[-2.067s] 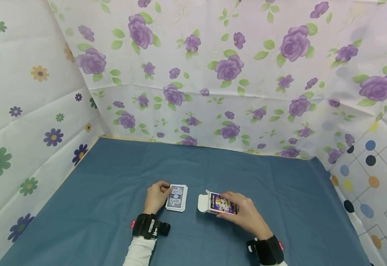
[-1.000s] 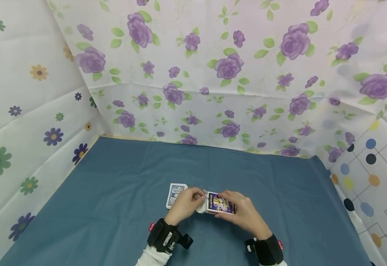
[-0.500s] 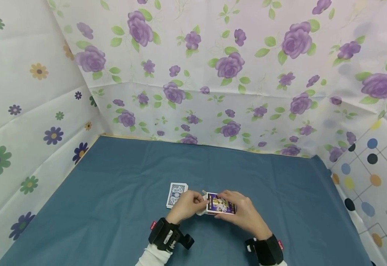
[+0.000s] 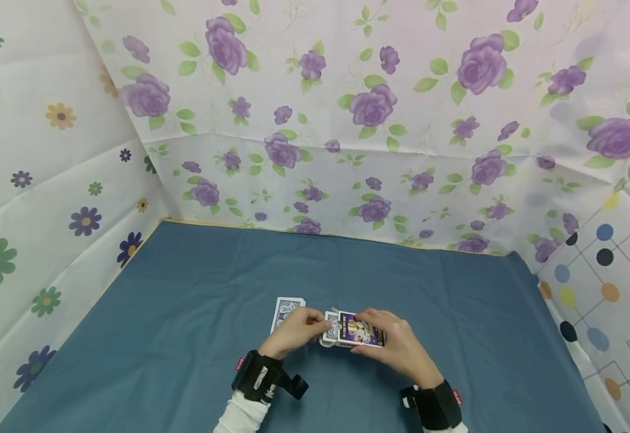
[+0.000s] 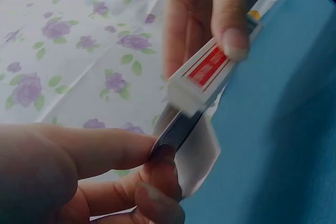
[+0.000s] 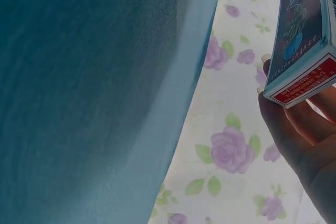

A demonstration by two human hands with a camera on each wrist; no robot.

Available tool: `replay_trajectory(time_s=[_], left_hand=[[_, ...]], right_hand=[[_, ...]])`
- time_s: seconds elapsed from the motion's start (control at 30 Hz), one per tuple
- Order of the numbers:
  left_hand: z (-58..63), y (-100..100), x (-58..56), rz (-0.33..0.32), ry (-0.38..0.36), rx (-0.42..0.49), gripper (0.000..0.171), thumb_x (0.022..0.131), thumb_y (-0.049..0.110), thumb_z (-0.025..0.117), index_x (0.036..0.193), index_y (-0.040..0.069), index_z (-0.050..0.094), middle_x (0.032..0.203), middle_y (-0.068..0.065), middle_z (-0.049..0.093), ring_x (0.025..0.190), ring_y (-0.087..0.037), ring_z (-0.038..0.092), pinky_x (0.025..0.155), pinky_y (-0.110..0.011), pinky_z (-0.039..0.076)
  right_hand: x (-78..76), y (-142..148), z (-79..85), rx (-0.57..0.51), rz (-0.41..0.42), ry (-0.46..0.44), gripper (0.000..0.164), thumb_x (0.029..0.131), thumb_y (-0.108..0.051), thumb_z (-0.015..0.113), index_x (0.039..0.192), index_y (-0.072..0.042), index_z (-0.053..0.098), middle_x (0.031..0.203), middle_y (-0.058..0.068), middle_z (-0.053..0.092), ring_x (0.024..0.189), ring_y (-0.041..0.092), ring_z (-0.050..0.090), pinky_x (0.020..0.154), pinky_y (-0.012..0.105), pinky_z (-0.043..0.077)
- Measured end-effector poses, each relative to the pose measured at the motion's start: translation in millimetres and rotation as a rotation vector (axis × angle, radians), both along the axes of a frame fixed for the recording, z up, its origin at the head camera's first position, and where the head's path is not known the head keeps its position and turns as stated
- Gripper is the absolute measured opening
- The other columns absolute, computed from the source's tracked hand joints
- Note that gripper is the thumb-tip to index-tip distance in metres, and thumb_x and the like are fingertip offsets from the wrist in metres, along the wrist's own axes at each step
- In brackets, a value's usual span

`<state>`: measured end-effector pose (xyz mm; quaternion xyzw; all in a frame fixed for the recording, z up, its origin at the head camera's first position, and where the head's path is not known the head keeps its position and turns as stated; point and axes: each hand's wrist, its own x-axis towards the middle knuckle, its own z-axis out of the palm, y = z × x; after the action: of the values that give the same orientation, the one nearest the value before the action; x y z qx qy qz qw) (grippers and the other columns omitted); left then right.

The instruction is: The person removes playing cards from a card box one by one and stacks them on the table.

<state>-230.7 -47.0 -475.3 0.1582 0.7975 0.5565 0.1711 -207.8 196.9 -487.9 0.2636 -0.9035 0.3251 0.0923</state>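
My right hand (image 4: 396,343) grips a purple playing-card box (image 4: 360,331) by its sides, its mouth toward the left. In the right wrist view a red-labelled end of the box (image 6: 307,81) shows above the curled fingers. My left hand (image 4: 295,332) pinches the end of some playing cards (image 4: 333,328) between thumb and finger. These blue-backed cards stick partway out of the mouth. In the left wrist view the cards lie edge-on (image 5: 181,132) beside the white flap (image 5: 199,156). Left of the box, a deck of cards (image 4: 287,308) lies on the cloth, partly behind my left hand.
A blue cloth (image 4: 212,276) covers the table. A white sheet with purple flowers (image 4: 374,108) hangs along the back edge. Patterned sheets rise at the left (image 4: 61,180) and at the right (image 4: 612,282).
My left hand left the deck on the cloth, moved right to the box mouth, and has now drawn some cards partway out to the left. The right hand keeps holding the box in place.
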Motion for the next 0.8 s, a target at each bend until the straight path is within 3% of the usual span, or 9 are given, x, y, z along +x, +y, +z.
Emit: replay_trajectory(time_s=[0.17, 0.33, 0.53, 0.63, 0.8], left_hand=[[1.1, -8.6, -2.4, 0.046, -0.052, 0.027, 0.022, 0.095, 0.014, 0.058, 0.082, -0.002, 0.064, 0.057, 0.002, 0.052, 0.054, -0.018, 0.052, 0.051, -0.024, 0.035], [3.7, -15.6, -3.3, 0.073, -0.087, 0.056, 0.02, 0.096, 0.009, 0.056, 0.083, -0.005, 0.06, 0.056, -0.004, 0.055, 0.059, -0.023, 0.064, 0.052, -0.024, 0.037], [4.1, -22.5, -3.7, 0.072, -0.113, 0.101, 0.017, 0.099, 0.007, 0.051, 0.094, -0.007, 0.058, 0.056, 0.001, 0.052, 0.056, -0.012, 0.059, 0.057, -0.026, 0.043], [4.3, -28.5, -5.0, 0.06, -0.102, 0.117, 0.017, 0.099, 0.006, 0.05, 0.099, -0.01, 0.056, 0.06, 0.001, 0.052, 0.059, -0.011, 0.056, 0.06, -0.028, 0.044], [4.8, -39.6, -9.4, 0.03, -0.127, 0.159, 0.03, 0.099, 0.008, 0.05, 0.121, -0.013, 0.054, 0.075, -0.002, 0.057, 0.069, -0.013, 0.054, 0.063, -0.027, 0.043]], right_hand=[[-1.4, 2.7, -1.1, 0.007, -0.021, 0.001, 0.057, 0.073, -0.045, 0.08, 0.123, -0.021, 0.067, 0.122, -0.001, 0.066, 0.114, 0.022, 0.062, 0.088, 0.041, 0.052], [-2.2, 3.4, -2.4, 0.006, -0.027, 0.019, 0.056, 0.073, -0.045, 0.081, 0.122, -0.021, 0.067, 0.121, -0.001, 0.067, 0.113, 0.022, 0.063, 0.088, 0.042, 0.052], [-1.7, 3.0, -2.8, 0.011, -0.026, 0.026, 0.057, 0.073, -0.045, 0.081, 0.122, -0.02, 0.067, 0.12, -0.001, 0.067, 0.113, 0.022, 0.063, 0.088, 0.043, 0.052], [-1.6, 3.0, -2.7, 0.017, -0.025, 0.024, 0.057, 0.073, -0.046, 0.08, 0.123, -0.021, 0.067, 0.12, -0.001, 0.067, 0.111, 0.021, 0.063, 0.087, 0.04, 0.052], [-2.3, 2.9, -1.9, 0.022, -0.028, 0.015, 0.056, 0.074, -0.046, 0.08, 0.122, -0.021, 0.067, 0.119, -0.002, 0.067, 0.111, 0.019, 0.063, 0.086, 0.039, 0.053]])
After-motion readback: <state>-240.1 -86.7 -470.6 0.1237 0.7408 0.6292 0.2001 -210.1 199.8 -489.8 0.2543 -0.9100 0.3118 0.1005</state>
